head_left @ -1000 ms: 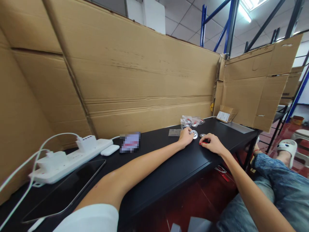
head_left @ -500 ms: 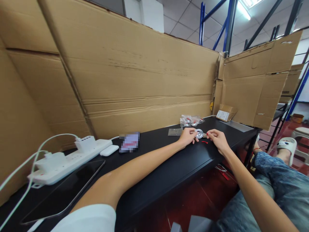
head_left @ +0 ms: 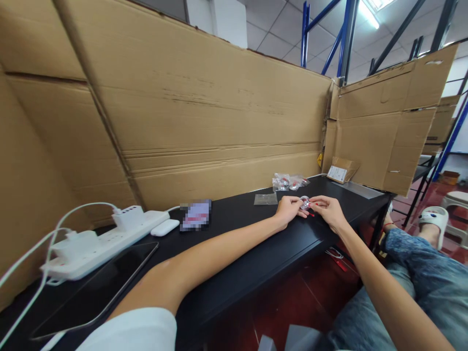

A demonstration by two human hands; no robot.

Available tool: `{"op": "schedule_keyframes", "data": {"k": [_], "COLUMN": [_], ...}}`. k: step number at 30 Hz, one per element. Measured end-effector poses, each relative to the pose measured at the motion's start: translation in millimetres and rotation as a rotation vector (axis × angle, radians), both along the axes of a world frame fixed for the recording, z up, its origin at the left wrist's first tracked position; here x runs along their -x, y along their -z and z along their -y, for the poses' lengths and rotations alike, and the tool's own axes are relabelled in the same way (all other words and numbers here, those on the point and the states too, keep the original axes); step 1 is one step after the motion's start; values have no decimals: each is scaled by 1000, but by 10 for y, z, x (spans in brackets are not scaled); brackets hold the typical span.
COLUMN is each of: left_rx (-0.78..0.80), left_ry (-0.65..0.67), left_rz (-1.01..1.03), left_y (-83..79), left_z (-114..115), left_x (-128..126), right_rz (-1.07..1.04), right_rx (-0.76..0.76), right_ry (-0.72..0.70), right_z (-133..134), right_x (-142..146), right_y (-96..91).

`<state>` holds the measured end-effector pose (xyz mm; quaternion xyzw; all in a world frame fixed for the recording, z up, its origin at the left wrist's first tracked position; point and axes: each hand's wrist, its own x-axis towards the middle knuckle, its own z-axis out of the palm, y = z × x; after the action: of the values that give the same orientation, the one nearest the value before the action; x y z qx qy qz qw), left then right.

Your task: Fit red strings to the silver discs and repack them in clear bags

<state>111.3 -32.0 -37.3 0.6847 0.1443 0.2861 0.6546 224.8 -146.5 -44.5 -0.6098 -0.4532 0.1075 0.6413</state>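
My left hand (head_left: 290, 208) and my right hand (head_left: 329, 209) meet over the far end of the black table (head_left: 256, 253). Between their fingertips they pinch a small round silvery disc (head_left: 304, 202) with a red bit at its lower edge. Both hands have their fingers curled round it, just above the tabletop. A small empty clear bag (head_left: 265, 199) lies flat on the table to the left of the hands. Behind them sits a heap of clear bags (head_left: 288, 182) holding more silvery and red parts.
Cardboard walls (head_left: 219, 112) fence the table at the back and right. A white power strip (head_left: 102, 236) with plugged chargers, a small white case (head_left: 165, 227), a dark tablet (head_left: 98, 287) and a blurred card (head_left: 196, 214) lie at the left. A labelled cardboard box (head_left: 341, 171) rests far right.
My left hand lifted the disc off the table and my right hand moved left to join it. Both hands now pinch the disc together; a small red piece that lay on the table went with it.
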Motion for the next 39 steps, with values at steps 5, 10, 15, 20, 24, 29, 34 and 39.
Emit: {"op": "schedule_keyframes", "data": {"k": [5, 10, 15, 20, 24, 29, 34, 39], "left_rx": [48, 76, 111, 169, 187, 178, 207, 256], "left_ry": [60, 100, 132, 148, 138, 142, 156, 139], "left_rz": [26, 24, 27, 37, 49, 84, 102, 114], "left_y": [-78, -108, -109, -127, -126, -95, -44, -20], "left_z": [53, 71, 67, 65, 55, 25, -23, -62], "left_x": [55, 85, 95, 96, 95, 96, 86, 79], "right_rz": [151, 343, 517, 683, 856, 1031, 976, 897], "right_rx": [70, 162, 153, 173, 235, 269, 189, 84], "right_ry": [58, 159, 218, 251, 335, 402, 322, 243], "right_z": [5, 32, -30, -112, -135, -142, -106, -64], "right_x": [6, 53, 63, 50, 105, 185, 189, 191], "right_y": [-12, -85, -82, -19, -3, -21, -59, -91]}}
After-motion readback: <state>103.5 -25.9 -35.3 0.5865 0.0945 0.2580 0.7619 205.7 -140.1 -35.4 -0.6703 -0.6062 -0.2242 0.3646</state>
